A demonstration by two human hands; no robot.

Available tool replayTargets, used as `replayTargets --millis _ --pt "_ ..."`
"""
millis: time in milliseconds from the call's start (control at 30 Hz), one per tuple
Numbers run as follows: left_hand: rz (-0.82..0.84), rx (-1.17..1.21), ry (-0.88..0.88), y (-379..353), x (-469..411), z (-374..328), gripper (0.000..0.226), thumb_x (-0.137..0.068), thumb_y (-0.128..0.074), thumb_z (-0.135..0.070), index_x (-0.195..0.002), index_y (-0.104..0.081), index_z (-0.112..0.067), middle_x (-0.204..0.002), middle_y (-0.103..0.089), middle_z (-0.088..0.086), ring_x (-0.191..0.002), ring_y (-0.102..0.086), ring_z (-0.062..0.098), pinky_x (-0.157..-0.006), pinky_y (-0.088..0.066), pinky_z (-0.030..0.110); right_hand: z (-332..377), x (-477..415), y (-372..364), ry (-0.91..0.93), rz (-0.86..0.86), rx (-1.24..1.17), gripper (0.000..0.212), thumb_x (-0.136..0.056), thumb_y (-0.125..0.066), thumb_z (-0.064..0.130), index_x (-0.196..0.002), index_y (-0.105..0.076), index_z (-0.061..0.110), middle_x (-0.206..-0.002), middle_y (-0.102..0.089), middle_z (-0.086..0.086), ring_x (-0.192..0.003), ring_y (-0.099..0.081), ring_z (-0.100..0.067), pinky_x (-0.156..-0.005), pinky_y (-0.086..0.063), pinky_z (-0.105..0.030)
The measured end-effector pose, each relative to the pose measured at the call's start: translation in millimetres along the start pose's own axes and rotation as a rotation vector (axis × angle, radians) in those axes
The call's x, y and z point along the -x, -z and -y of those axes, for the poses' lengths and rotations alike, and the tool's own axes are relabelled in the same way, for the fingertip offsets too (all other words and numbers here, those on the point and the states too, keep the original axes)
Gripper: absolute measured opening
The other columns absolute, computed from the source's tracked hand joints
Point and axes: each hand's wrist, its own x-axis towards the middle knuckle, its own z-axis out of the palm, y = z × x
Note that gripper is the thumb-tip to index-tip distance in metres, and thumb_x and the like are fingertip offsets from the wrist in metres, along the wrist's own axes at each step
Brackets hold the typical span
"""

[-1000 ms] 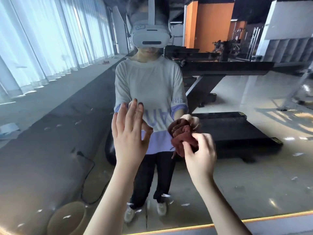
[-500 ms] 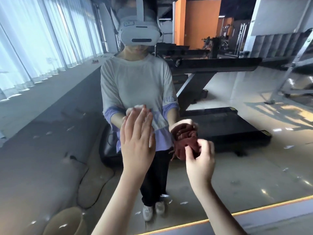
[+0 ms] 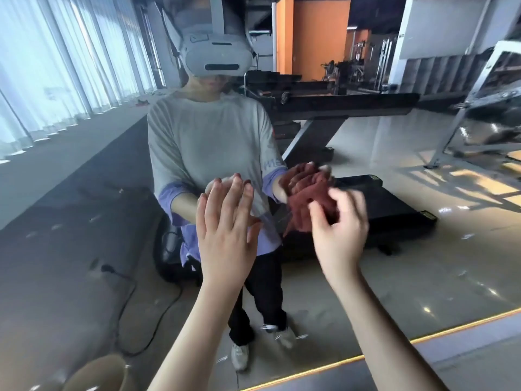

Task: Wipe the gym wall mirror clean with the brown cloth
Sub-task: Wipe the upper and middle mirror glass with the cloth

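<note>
The gym wall mirror [image 3: 84,193] fills almost the whole view and shows the reflection of a person wearing a white headset. My right hand [image 3: 338,230] grips the bunched brown cloth [image 3: 310,198] and holds it against the glass, right of centre. The cloth's reflection sits just above it. My left hand [image 3: 225,230] is raised beside it, fingers straight and together, palm toward the mirror; I cannot tell whether it touches the glass.
The mirror's lower edge [image 3: 423,338] glows orange at the bottom right, with a grey ledge below it. A tan round bucket [image 3: 93,373] shows at the bottom left. Reflected in the glass are a treadmill [image 3: 394,210], a floor cable and curtained windows.
My right hand has carried the cloth up and to the right across the glass. The left hand stayed raised with straight fingers. The view shifted slightly.
</note>
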Motion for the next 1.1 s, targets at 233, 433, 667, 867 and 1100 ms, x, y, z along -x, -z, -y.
replayTargets --millis 233,433,667,867,1100 --pt "0.007 0.0 0.053 -0.9 0.1 -9.3 0.064 -0.086 -0.07 -0.029 -0.141 -0.048 -0.007 -0.149 -0.047 0.016 -0.142 -0.034 0.04 -0.118 -0.027 0.052 0.2 -0.6 -0.6 0.008 0.02 0.002 0.028 -0.081 -0.062 0.02 -0.1 -0.069 0.0 -0.103 -0.062 -0.016 -0.095 -0.058 -0.033 -0.083 -0.042 -0.029" --pt "0.008 -0.067 0.081 -2.8 1.9 -14.5 0.067 -0.083 -0.074 -0.027 -0.141 -0.048 -0.006 -0.149 -0.049 0.016 -0.143 -0.032 0.037 -0.119 -0.026 0.05 -28.7 -22.1 18.4 -0.099 -0.065 -0.003 0.029 -0.08 -0.063 0.022 -0.098 -0.067 0.0 -0.099 -0.062 -0.017 -0.093 -0.058 -0.035 -0.082 -0.044 -0.032" --pt "0.0 -0.087 0.12 -4.0 3.9 -19.9 0.064 -0.087 -0.065 -0.03 -0.144 -0.045 -0.007 -0.148 -0.05 0.016 -0.141 -0.035 0.036 -0.112 -0.035 0.056 -32.1 18.0 17.2 0.04 0.213 -0.012 0.022 -0.078 -0.061 0.026 -0.088 -0.068 0.008 -0.092 -0.061 -0.008 -0.088 -0.055 -0.023 -0.071 -0.041 -0.029" --pt "-0.011 -0.082 0.132 -5.5 4.2 -21.4 0.063 -0.088 -0.067 -0.028 -0.144 -0.044 -0.008 -0.148 -0.05 0.015 -0.141 -0.035 0.035 -0.111 -0.036 0.056 -43.6 34.1 17.7 -0.121 0.104 -0.019 0.021 -0.08 -0.059 0.024 -0.086 -0.061 0.004 -0.087 -0.057 -0.009 -0.078 -0.057 -0.031 -0.068 -0.04 -0.03" --pt "-0.02 -0.081 0.125 -6.8 6.4 -18.6 0.067 -0.084 -0.075 -0.021 -0.143 -0.048 -0.006 -0.148 -0.05 0.015 -0.141 -0.036 0.036 -0.112 -0.035 0.056 -58.3 43.8 21.3 -0.087 0.186 0.02 0.023 -0.077 -0.059 0.029 -0.08 -0.061 0.007 -0.081 -0.057 -0.006 -0.073 -0.056 -0.024 -0.06 -0.035 -0.026"
